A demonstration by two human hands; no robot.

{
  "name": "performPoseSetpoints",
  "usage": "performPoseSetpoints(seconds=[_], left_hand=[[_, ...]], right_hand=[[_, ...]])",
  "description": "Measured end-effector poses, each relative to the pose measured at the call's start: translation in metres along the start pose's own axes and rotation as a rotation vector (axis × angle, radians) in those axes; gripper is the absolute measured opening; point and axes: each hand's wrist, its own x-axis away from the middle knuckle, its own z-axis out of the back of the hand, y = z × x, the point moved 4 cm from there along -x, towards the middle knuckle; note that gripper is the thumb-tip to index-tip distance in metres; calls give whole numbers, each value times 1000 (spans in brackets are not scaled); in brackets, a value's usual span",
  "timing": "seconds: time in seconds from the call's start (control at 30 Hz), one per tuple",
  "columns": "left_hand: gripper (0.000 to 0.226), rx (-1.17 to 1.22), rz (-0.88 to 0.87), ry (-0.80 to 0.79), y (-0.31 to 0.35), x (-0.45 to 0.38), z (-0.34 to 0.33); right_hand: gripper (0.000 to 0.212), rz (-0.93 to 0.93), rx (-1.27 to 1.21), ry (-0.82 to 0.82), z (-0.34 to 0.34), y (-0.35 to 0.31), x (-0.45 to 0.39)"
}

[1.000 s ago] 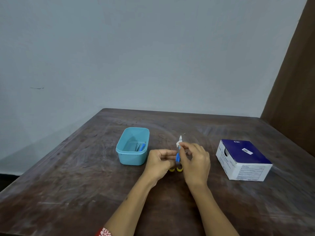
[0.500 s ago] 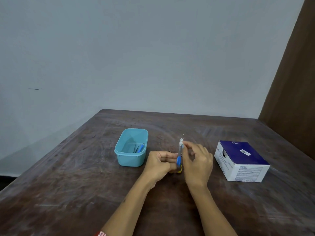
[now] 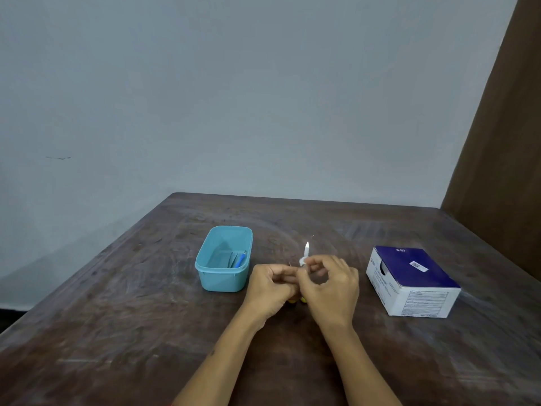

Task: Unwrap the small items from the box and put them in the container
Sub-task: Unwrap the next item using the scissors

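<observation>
With both the left hand (image 3: 270, 284) and right hand (image 3: 330, 284) pinching the wrapper (image 3: 304, 256), the person should peel steadily, then drop the item in the container (image 3: 224, 259) at ten o'clock.

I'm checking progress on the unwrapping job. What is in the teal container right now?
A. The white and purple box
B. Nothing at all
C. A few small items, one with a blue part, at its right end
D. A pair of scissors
C: the teal container holds a few small items against its right end, one showing blue.
</observation>
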Motion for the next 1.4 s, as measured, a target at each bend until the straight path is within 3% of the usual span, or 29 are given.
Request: performPoseSetpoints(seconds=[0.2, 0.43, 0.57, 0.67, 0.9, 1.0, 1.1, 1.13, 1.23, 1.3, 1.4], left_hand=[[31, -9, 19, -27, -3, 0, -2], [35, 23, 22, -12, -3, -2, 0], [33, 22, 23, -37, -3, -2, -2], [36, 12, 1, -11, -2, -1, 0], [31, 46, 24, -66, -4, -3, -3], [36, 22, -9, -15, -6, -4, 0], [39, 21, -15, 30, -6, -6, 4], [37, 32, -3, 11, -6, -6, 3], [32, 61, 22, -42, -5, -3, -3], [36, 41, -13, -4, -5, -4, -1], [36, 44, -61, 101, -7, -8, 7]], right_hand=[[22, 4, 66, 7, 0, 7, -2], [9, 18, 17, 17, 1, 2, -1], [20, 3, 55, -3, 0, 6, -2], [8, 1, 3, 4, 1, 0, -1], [20, -5, 62, 12, 1, 6, -3], [6, -7, 9, -1, 2, 2, 0], [10, 20, 12, -24, 0, 0, 0], [5, 24, 32, -12, 0, 3, -1], [17, -24, 67, -12, 0, 9, -2], [7, -24, 33, -13, 1, 5, -1], [10, 22, 6, -54, -2, -1, 2]])
